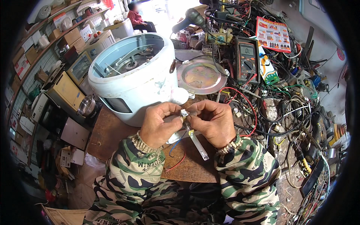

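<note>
At the middle of the view, my left hand and my right hand are close together with fingertips pinched. Between them is a small white connector-like piece, which both hands grip; its exact kind is too small to tell. Below the fingers hangs a narrow silvery metal strip with a yellow spot at its upper end. A blue wire and a red wire trail down beside it over the wooden tabletop. Just beyond my hands stands a pale blue, open-topped cooker body.
A round metal plate lies beside the cooker. A multimeter with a red lead stands at the right, amid tangled cables and tools. Shelves with boxes line the left. A person sits at the back.
</note>
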